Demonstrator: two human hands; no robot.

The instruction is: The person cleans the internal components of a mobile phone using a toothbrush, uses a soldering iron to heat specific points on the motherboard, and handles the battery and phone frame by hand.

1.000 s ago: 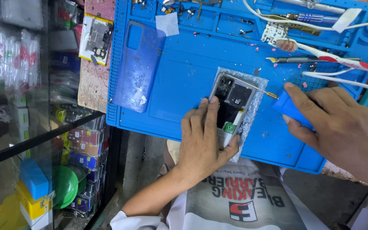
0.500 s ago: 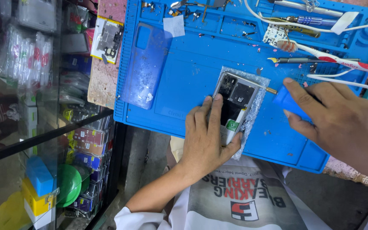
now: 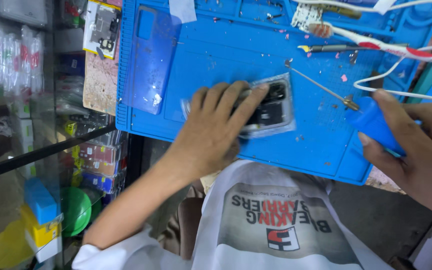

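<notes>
In the middle of the frame, the left hand [image 3: 216, 131] lies flat with spread fingers on the opened dark phone with bare inner parts [image 3: 271, 107], pressing it against the blue silicone repair mat [image 3: 216, 65] so it cannot slide. At the right edge, the right hand [image 3: 418, 147] has its grip clenched around the blue-handled screwdriver [image 3: 373, 122], whose thin metal shaft points toward the phone's corner, ready for fine work.

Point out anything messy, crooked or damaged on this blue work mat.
The opened phone under the left hand lies askew to the blue mat. Small pink and dark scraps are scattered over the mat. The right hand holds a blue-handled screwdriver.
</notes>
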